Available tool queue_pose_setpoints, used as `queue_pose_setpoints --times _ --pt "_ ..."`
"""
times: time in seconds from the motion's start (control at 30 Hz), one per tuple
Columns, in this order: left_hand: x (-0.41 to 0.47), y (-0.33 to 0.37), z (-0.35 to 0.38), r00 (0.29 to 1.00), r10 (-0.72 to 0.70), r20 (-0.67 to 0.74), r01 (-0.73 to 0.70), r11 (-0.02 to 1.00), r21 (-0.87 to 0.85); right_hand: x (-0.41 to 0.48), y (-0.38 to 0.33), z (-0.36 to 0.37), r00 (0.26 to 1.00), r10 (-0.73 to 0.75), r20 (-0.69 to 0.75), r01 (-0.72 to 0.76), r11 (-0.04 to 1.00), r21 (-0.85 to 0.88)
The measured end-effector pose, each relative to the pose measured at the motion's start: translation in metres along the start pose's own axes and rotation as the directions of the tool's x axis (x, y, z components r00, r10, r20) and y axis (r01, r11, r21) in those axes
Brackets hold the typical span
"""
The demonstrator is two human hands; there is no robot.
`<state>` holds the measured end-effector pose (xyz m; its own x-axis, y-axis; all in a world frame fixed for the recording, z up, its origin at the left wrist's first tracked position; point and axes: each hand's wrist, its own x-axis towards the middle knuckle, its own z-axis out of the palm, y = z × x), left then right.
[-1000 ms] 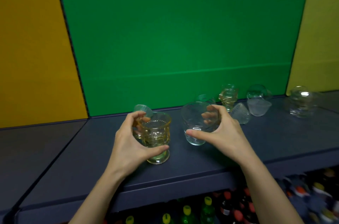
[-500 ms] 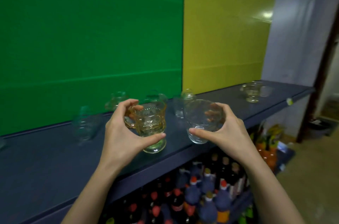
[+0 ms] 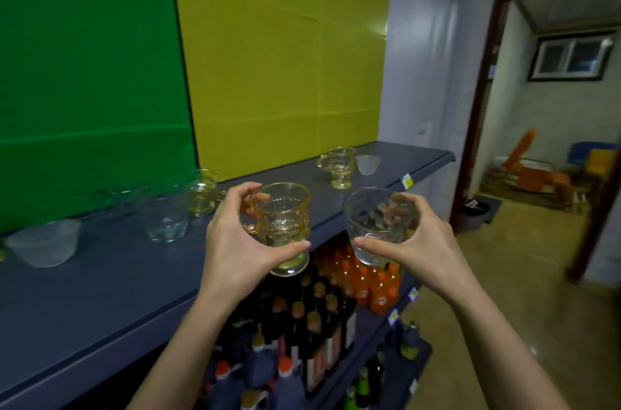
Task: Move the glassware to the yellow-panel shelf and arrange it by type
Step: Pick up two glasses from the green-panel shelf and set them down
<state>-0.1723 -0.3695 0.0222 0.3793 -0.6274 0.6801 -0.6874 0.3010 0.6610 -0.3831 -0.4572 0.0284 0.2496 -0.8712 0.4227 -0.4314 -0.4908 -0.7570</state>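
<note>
My left hand grips an amber footed glass mug, held in the air over the front edge of the dark blue shelf. My right hand wraps a clear glass cup, held past the shelf's edge above the bottles. In front of the yellow panel stand another amber mug and a small frosted bowl. Before the green panel remain a frosted bowl, a clear tumbler, a rounded glass and blurred glassware behind them.
Below the shelf stand rows of dark bottles and orange soda bottles. A white wall ends the shelf on the right. Beyond it an open doorway leads to a room with orange furniture.
The view has swung right along the shelf, from the green panel to the yellow one. Both hands carried their glasses rightward, and these now hang off the shelf's front edge.
</note>
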Motion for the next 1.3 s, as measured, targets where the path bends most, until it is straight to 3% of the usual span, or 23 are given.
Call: queue_pose_setpoints --times 0.3,0.57,1.3 --pt "0.052 -0.020 0.105 0.999 -0.051 -0.005 0.051 0.999 -0.009 0.067 0.066 -0.033 0.997 0.056 -0.060 -0.056 0.998 0.013" --pt "0.122 -0.050 0.177 0.986 -0.087 -0.142 0.096 0.993 0.062 0.169 0.113 -0.040 1.000 -0.001 -0.031 0.002 1.000 0.024" --pt "0.168 -0.080 0.244 0.912 -0.236 -0.336 0.349 0.876 0.333 0.334 0.196 -0.004 0.957 -0.200 0.210 0.125 0.937 0.326"
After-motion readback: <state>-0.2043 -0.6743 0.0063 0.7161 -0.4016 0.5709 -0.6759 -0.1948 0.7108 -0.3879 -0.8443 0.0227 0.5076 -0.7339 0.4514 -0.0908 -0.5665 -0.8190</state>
